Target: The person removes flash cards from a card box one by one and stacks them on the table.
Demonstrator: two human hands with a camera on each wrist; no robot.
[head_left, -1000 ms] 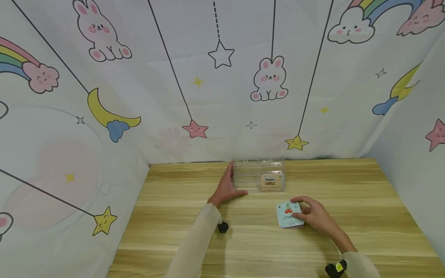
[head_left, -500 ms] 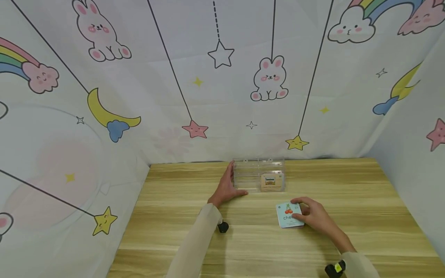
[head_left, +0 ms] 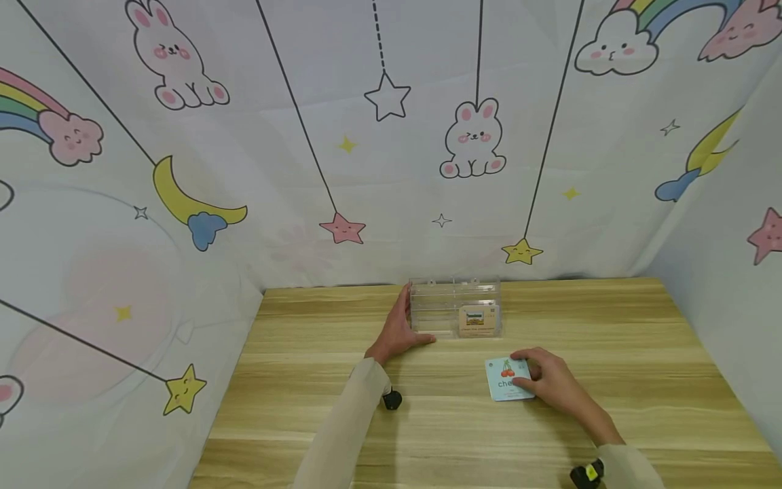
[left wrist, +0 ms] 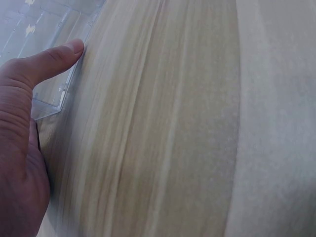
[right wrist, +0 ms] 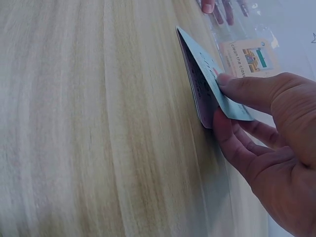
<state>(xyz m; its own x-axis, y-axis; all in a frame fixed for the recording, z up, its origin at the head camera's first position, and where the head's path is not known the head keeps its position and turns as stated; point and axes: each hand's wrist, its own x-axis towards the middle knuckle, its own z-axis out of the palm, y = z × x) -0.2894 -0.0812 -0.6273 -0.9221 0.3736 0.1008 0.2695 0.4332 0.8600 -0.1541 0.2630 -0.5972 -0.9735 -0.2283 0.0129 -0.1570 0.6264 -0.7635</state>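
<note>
Edges and room: tabletop (head_left: 660, 380) ends mid-frame, where a printed cloth (head_left: 397, 163) rises behind. A transparent case (head_left: 432, 320) sits at that far edge, just right of frame centre; contact with cloth cannot be told. Wide stretches of wood run from the case out to the slanting left and right edges. A short strip of wood separates the case's near edge from the held cards.

Counts: 1 case; 1 tan card (head_left: 479, 321) showing face up in its lower right compartment; 2 hands; 2 black wrist units (head_left: 393, 399), one per arm. Held: at least 2 cards, a light blue cherry card (head_left: 502, 388) and a purplish card (right wrist: 200, 94) behind it; further cards cannot be told.

Fingers: right hand (head_left: 554, 380), lower right of centre, pinches the cards at their right side, thumb on the blue face, fingers at the back and lower edge. Right wrist view: the two cards gape apart in a narrow V, tilted. Left hand (head_left: 398, 333): thumb and fingers spread, thumb along the case's near edge, fingers against its left side.
</note>
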